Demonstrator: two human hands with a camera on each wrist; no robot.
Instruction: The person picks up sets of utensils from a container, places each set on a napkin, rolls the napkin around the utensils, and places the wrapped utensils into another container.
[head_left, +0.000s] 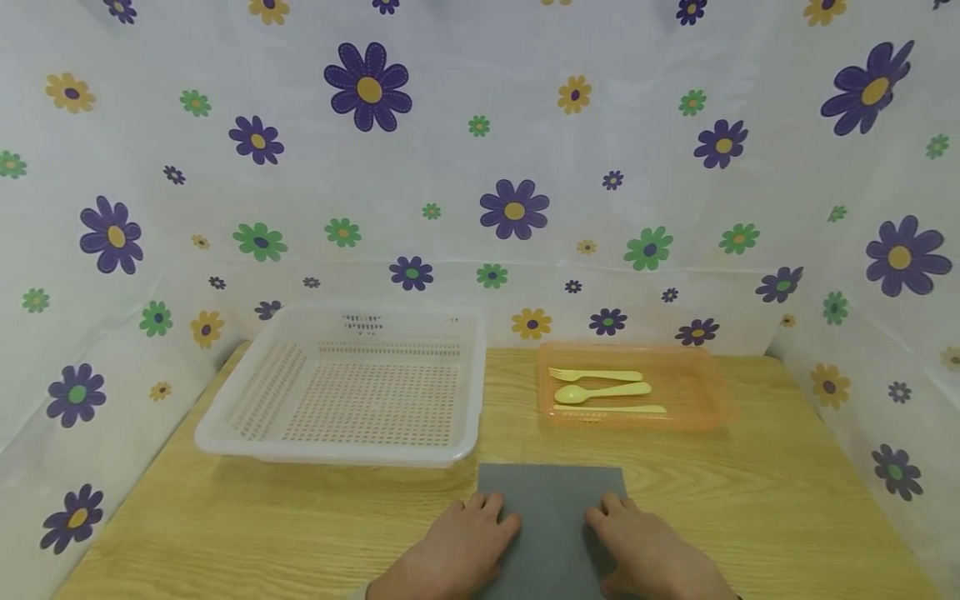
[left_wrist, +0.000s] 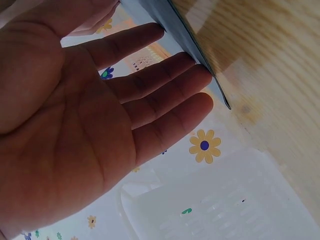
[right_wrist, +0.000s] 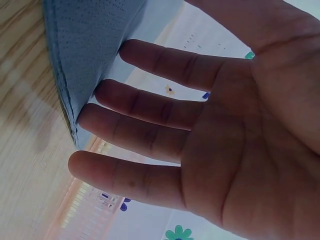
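A grey napkin with a dimpled surface lies flat on the table at the bottom centre of the head view. My left hand touches its left side with nearly straight fingers. On the opposite side, the fingertips of my right hand touch the napkin too. The left wrist view shows the left palm with outstretched fingers against the napkin edge. In the right wrist view, extended fingers meet the layered edge of the napkin; the little finger sits just beyond its corner.
A white perforated basket stands at the back left. At the back right, an orange perforated tray holds a yellow fork, a spoon and a knife. A flower-patterned sheet encloses the wooden table.
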